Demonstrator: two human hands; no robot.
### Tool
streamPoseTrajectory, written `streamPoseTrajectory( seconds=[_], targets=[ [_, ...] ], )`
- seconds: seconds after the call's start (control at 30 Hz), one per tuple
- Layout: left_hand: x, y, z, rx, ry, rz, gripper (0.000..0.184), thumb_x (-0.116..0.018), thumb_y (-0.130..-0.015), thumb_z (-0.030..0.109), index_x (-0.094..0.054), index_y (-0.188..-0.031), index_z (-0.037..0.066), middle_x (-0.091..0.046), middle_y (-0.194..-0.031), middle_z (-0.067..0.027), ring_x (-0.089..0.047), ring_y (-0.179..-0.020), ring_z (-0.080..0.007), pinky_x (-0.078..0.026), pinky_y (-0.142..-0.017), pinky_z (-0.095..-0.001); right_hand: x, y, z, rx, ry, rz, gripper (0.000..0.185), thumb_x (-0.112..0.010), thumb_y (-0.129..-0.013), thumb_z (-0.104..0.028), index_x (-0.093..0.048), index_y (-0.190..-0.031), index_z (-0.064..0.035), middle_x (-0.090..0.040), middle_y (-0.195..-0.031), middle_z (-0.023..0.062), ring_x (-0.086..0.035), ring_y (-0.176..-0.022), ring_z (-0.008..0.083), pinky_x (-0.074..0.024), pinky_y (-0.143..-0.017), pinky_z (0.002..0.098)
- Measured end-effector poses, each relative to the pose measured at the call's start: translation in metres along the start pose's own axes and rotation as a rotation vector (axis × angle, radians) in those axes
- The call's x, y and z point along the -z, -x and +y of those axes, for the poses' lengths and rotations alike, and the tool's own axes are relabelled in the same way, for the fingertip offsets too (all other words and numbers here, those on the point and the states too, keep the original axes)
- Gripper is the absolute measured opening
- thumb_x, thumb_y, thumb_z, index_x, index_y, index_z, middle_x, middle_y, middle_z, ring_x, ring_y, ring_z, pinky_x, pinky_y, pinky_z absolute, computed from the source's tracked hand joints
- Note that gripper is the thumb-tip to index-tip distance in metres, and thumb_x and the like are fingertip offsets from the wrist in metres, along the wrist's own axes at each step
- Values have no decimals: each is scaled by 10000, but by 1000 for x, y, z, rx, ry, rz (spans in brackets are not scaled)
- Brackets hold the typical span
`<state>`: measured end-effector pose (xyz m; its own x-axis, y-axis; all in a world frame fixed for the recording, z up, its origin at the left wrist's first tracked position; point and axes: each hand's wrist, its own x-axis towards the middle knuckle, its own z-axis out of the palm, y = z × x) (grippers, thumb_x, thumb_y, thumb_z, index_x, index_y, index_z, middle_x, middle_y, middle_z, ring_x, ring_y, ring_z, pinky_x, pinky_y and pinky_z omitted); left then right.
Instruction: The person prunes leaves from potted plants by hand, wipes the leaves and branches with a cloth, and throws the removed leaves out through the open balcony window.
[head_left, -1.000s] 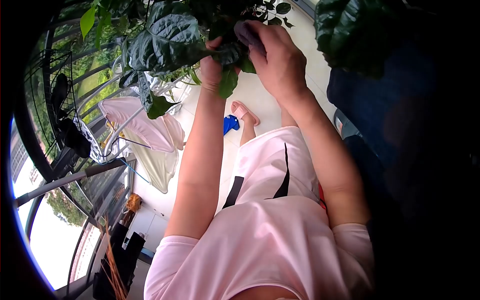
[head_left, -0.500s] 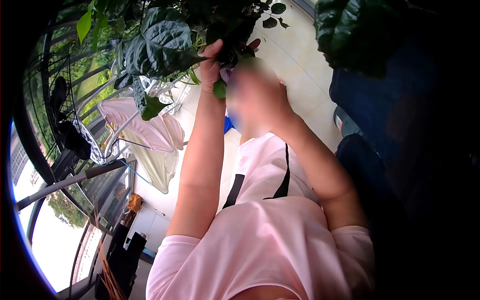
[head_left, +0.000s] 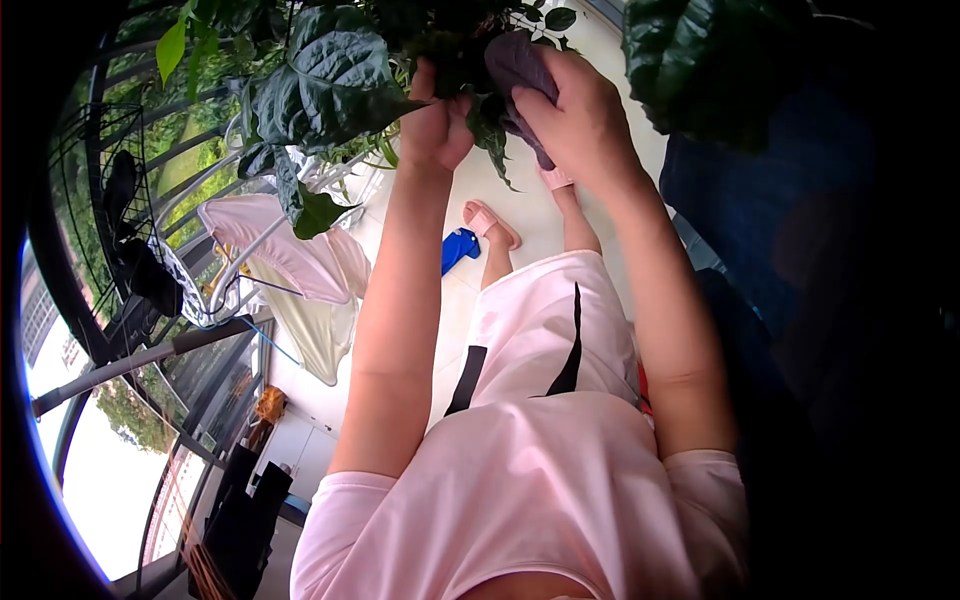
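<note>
A leafy green plant (head_left: 325, 85) hangs over the top of the head view, with large glossy dark leaves. My left hand (head_left: 437, 130) is raised among them, its fingers curled. What they close on is hidden by foliage. Beside those fingers a dark leaf (head_left: 490, 138) droops between my two hands. In my right hand (head_left: 590, 120) is a crumpled purple-grey cloth (head_left: 518, 70), pinched between thumb and fingers and held against the foliage.
A white drying rack (head_left: 262, 240) with pale pink clothing (head_left: 285, 240) stands left, by the railing (head_left: 190, 180). On the tiled floor lies a blue object (head_left: 459, 250) near my pink slippers (head_left: 493, 222). Another big leaf (head_left: 690, 70) hangs at upper right.
My right hand, blurred and lower before, has moved up and right with the cloth, which shows more fully now. My left hand's fingers have curled in. The slippers have come into view.
</note>
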<state>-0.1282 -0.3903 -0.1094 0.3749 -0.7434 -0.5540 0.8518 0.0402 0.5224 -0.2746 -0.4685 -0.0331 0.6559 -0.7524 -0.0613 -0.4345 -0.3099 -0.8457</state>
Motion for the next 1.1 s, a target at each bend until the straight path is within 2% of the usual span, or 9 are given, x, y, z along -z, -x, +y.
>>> streamPoseTrajectory(
  seconds=[0.13, 0.27, 0.4, 0.5, 0.63, 0.73, 0.87, 1.0, 1.1],
  targets=[
    [6, -6, -2, 29, 106, -73, 440, -305, -975, 359, -415, -1288, 70, -475, -1303, -95, -447, -1186, -272, -316, -1037, -385, -46, -21, 9, 177, 248, 199, 264, -581, -772, -153, -564, -1021, -70, -578, -962, 144, -608, -802, 328, -492, -673, 419],
    [18, -6, 0, 196, 478, -607, 425, -308, -976, 352, -448, -1266, 75, -538, -1221, -90, -505, -1096, -269, -386, -964, -375, -59, -10, -7, 66, 409, -44, 164, -567, -769, -113, -548, -923, -60, -550, -902, 128, -612, -735, 306, -494, -608, 407],
    [21, 5, -1, 175, 441, -364, 413, -313, -974, 349, -466, -1257, 89, -551, -1193, -93, -517, -1069, -271, -401, -941, -377, -53, 2, -11, 19, 341, -246, 149, -557, -776, -102, -552, -919, -61, -548, -895, 128, -609, -728, 293, -487, -601, 407],
    [25, 4, 1, 171, 371, -387, 409, -316, -971, 345, -466, -1264, 103, -526, -1235, -98, -496, -1109, -271, -377, -968, -381, -42, 14, -12, 21, 300, -321, 200, -565, -781, -103, -565, -980, -80, -548, -898, 109, -604, -741, 285, -483, -608, 393],
    [23, 2, 2, 168, 443, -543, 416, -318, -968, 346, -450, -1290, 118, -493, -1284, -92, -461, -1162, -275, -342, -1003, -394, -38, 41, -10, -7, 29, -228, 330, -586, -770, -92, -559, -1098, -112, -553, -897, 96, -590, -769, 301, -483, -651, 378],
    [24, 0, 3, 193, 442, -625, 425, -319, -966, 353, -440, -1303, 123, -486, -1295, -82, -451, -1177, -277, -332, -1012, -399, -31, 56, 3, 72, -154, -239, 322, -578, -774, -88, -556, -1095, -97, -564, -904, 101, -573, -782, 322, -474, -687, 370],
    [20, 0, 2, 201, 423, -658, 440, -323, -962, 372, -437, -1305, 120, -482, -1301, -75, -448, -1180, -276, -325, -1019, -393, -4, 58, 20, -6, -295, -366, 291, -580, -772, -60, -561, -1059, -13, -575, -889, 130, -574, -777, 293, -463, -718, 339],
    [24, 0, -1, 271, 641, -519, 628, -321, -912, 517, -336, -1361, 78, -442, -1315, -163, -474, -1120, -370, -389, -940, -481, 1, 43, 43, -122, -301, -78, 274, -593, -793, -77, -559, -1045, 25, -619, -886, 125, -608, -767, 200, -481, -706, 294],
    [20, -1, -1, 217, 447, -635, 471, -321, -958, 398, -419, -1311, 102, -466, -1315, -86, -432, -1200, -282, -331, -1019, -400, -9, 16, 35, 119, -58, 126, 272, -601, -800, -110, -564, -1047, -3, -607, -894, 123, -612, -730, 241, -489, -671, 301]
  ],
)
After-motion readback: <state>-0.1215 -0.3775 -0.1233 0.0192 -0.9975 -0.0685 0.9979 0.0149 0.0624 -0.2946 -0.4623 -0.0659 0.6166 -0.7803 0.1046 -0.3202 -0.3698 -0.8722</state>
